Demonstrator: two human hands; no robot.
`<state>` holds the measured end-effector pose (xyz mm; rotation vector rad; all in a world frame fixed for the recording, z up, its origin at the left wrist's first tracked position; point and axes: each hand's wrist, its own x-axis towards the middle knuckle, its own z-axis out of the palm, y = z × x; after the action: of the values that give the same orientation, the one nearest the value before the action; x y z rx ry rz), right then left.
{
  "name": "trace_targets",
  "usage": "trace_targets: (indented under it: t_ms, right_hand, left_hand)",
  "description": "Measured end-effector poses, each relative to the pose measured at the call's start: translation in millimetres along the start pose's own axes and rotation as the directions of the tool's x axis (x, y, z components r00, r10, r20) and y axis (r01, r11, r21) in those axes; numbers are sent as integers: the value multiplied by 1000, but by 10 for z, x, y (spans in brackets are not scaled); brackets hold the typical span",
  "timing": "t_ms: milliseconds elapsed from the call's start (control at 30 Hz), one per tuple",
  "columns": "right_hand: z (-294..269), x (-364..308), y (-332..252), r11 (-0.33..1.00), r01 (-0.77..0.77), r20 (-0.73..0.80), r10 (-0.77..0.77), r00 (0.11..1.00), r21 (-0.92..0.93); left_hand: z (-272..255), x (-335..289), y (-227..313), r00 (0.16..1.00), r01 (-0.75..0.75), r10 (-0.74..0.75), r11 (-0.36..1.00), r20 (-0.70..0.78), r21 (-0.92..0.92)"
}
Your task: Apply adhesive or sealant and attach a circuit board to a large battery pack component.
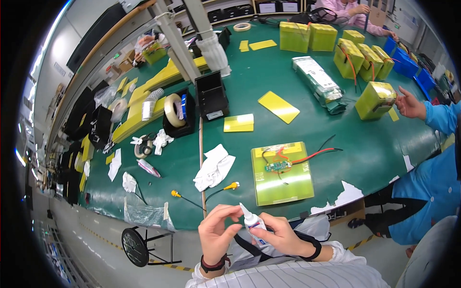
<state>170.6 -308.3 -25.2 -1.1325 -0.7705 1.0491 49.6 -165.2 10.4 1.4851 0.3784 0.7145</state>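
My right hand is wrapped round a small white glue bottle with a pointed nozzle tilted up and to the left. My left hand is beside the nozzle, its fingers curved and thumb held apart from them. Its fingertips are close to the nozzle tip; whether they touch cannot be made out. Just beyond the bottle, a yellow-green wrapped battery pack lies on the green table. A small green circuit board with red and black wires sits on its upper part.
A crumpled white cloth and yellow-tipped cables lie left of the pack. Yellow sheets, a silver-green package and black bins stand farther back. At right, a co-worker's hand is beside another battery pack.
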Motion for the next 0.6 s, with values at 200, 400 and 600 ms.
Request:
trace_targets:
  t_ms: [200, 400, 600]
  right_hand:
    - [35, -18, 58, 998, 28, 39, -26, 999, -56]
    - [-86, -78, 145, 991, -121, 74, 125, 989, -51]
    - [-89, -140, 295, 968, -181, 91, 167, 982, 173]
  left_hand:
    - [30, -10, -30, 996, -81, 83, 993, -19, 85]
    - [-268, 165, -91, 985, 48, -74, 985, 154, 166]
    - [-949, 665, -497, 972, 151, -25, 829, -233, 538]
